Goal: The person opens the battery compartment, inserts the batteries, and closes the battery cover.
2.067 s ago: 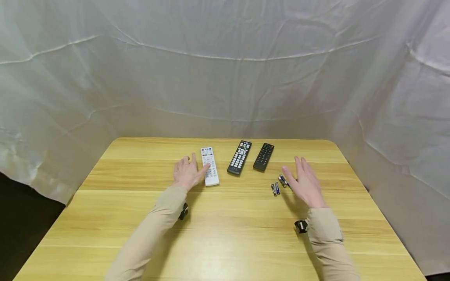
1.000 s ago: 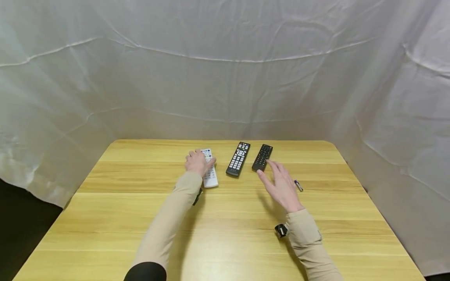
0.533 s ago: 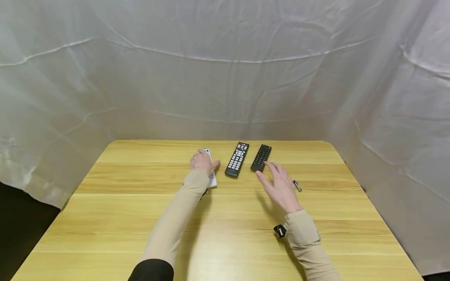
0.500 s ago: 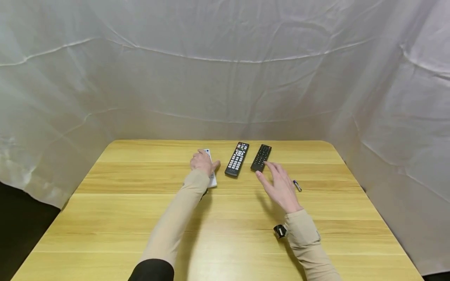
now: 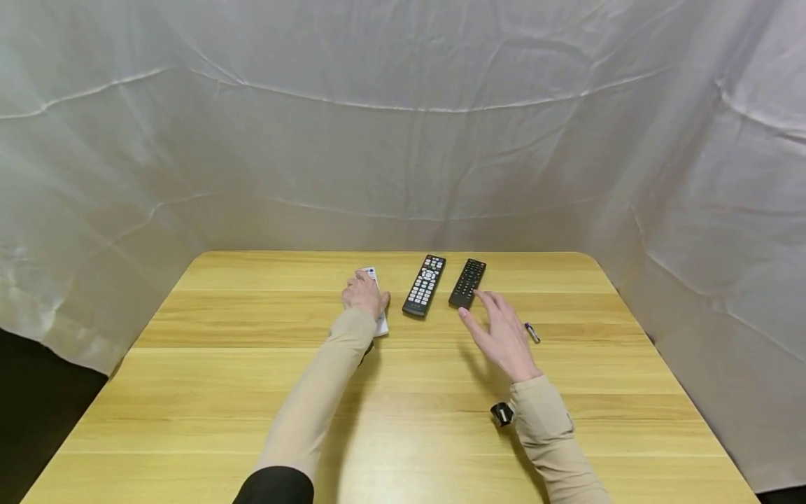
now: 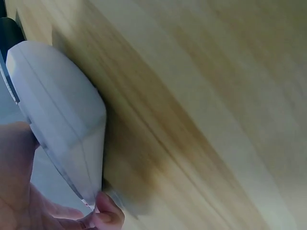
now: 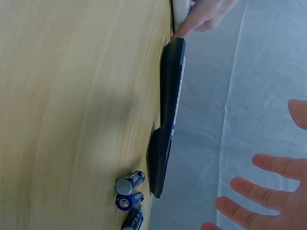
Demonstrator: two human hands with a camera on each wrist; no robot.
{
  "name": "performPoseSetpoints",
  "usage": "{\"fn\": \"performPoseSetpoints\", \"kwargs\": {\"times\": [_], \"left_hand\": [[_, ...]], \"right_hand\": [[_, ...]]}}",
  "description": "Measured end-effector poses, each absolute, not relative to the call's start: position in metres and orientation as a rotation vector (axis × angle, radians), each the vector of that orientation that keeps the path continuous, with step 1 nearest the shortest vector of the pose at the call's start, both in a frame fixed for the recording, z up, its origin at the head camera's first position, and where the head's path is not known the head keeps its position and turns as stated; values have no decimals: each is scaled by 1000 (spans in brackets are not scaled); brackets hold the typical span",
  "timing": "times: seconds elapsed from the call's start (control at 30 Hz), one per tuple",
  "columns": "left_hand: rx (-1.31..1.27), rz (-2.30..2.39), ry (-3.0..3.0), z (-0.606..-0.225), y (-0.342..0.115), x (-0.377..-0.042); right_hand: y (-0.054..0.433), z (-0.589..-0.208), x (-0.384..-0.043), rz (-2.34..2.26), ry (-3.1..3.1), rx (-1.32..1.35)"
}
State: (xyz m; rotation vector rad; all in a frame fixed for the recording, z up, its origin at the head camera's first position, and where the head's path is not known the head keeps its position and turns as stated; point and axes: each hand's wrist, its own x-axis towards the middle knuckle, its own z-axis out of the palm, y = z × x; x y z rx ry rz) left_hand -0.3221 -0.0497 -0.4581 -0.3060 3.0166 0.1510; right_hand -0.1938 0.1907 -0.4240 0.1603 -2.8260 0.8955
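Observation:
My left hand (image 5: 365, 294) lies over a white remote control (image 5: 382, 324) on the table and hides most of it in the head view. In the left wrist view, its fingers (image 6: 109, 215) curl at one edge of the remote's pale body (image 6: 57, 105), with the thumb by the opposite side. My right hand (image 5: 504, 339) hovers, fingers spread, and holds nothing. One battery (image 5: 532, 332) shows just right of it. Several batteries (image 7: 129, 182) lie beneath it in the right wrist view, mostly hidden from the head camera.
A black remote with white buttons (image 5: 425, 285) lies right of the white one. A smaller black remote (image 5: 468, 283) sits beyond the right fingertips. The wooden table (image 5: 428, 434) is bordered by a hanging pale cloth (image 5: 403, 154) at the back and sides.
My left hand has moved right, onto the white remote, and now grips it. My right hand moved left over the batteries and then stayed still. The remotes lie where they were.

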Motion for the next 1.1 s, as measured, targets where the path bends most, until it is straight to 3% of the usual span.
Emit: {"fn": "performPoseSetpoints", "kwargs": {"times": [1.1], "left_hand": [[-78,603,2966,-445,-88,-295]], "right_hand": [[194,-423,-198,979,-2852,176]]}}
